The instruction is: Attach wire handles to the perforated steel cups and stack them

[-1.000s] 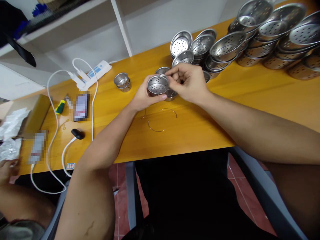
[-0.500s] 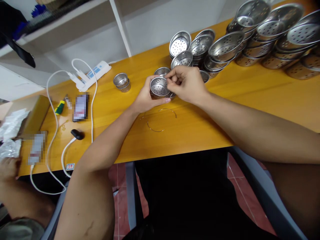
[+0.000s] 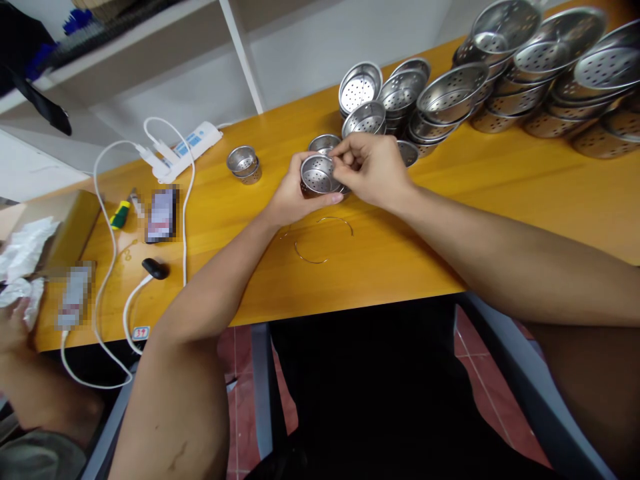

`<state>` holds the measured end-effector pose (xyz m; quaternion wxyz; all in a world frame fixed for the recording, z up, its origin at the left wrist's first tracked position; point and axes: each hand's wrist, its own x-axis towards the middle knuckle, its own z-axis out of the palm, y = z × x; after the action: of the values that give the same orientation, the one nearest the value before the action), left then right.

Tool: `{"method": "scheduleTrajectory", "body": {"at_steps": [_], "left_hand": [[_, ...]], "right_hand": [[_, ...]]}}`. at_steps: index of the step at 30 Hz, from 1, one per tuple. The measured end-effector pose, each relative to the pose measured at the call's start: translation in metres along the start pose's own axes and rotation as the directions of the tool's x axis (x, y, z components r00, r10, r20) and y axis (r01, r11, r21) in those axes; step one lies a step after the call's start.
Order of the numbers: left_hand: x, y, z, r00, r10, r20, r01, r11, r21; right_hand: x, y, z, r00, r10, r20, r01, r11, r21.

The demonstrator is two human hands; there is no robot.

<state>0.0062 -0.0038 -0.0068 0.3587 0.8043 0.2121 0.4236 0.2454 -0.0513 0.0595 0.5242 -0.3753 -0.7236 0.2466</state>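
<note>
My left hand [image 3: 290, 193] is wrapped round a small perforated metal cup [image 3: 319, 175], thumb along its near side, its open mouth tilted toward me. At the cup's right rim my right hand [image 3: 370, 167] is closed in a pinch; whatever lies between thumb and forefinger is too small to make out. Just behind the held cup stands another perforated cup [image 3: 325, 143], partly hidden. Thin curved wire pieces [image 3: 311, 261] lie on the table in front of my hands.
Stacks of perforated metal cups [image 3: 453, 93] fill the back right of the table. Two nested cups [image 3: 243, 163] stand left of my hands. Farther left are a power strip [image 3: 187, 152], white cables, a phone [image 3: 161, 213] and a black plug-like piece [image 3: 155, 268]. Another person's hand [image 3: 15, 327] touches plastic bags.
My hands and the held cup have barely moved. At the far left, the other person's hand has shifted up slightly onto the crumpled plastic.
</note>
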Motion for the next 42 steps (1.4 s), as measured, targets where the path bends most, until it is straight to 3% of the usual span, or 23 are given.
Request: {"method": "scheduleTrajectory", "body": {"at_steps": [5, 10, 17, 22, 31, 36, 42], "left_hand": [[0.001, 0.011, -0.003, 0.999, -0.027, -0.039, 0.028, 0.999, 0.044], [0.0, 0.02, -0.004, 1.0, -0.007, 0.001, 0.007, 0.997, 0.08], [0.0, 0.0, -0.007, 0.997, 0.065, 0.032, -0.064, 0.997, -0.032], [0.003, -0.005, -0.014, 0.999, 0.036, 0.016, -0.034, 0.994, -0.101], [0.003, 0.007, -0.017, 0.998, 0.052, 0.033, -0.047, 0.991, -0.128], [0.002, 0.021, -0.019, 0.999, -0.014, 0.053, 0.019, 0.995, -0.102], [0.001, 0.032, -0.012, 0.998, -0.051, 0.043, 0.054, 0.995, -0.081]], "right_hand": [[-0.001, -0.009, 0.003, 1.0, 0.002, 0.004, -0.002, 1.0, 0.004], [-0.003, -0.014, 0.006, 1.0, -0.002, 0.021, 0.001, 0.999, 0.053], [-0.001, -0.021, -0.002, 0.998, -0.019, 0.064, 0.012, 0.994, 0.108], [0.0, -0.026, -0.011, 0.992, -0.02, 0.128, -0.002, 0.986, 0.17], [-0.002, -0.032, -0.011, 0.948, -0.093, 0.304, -0.017, 0.94, 0.341], [0.005, -0.032, -0.018, 0.913, -0.125, 0.388, -0.089, 0.867, 0.49], [0.008, -0.032, -0.022, 0.889, -0.137, 0.436, -0.119, 0.852, 0.51]]}}
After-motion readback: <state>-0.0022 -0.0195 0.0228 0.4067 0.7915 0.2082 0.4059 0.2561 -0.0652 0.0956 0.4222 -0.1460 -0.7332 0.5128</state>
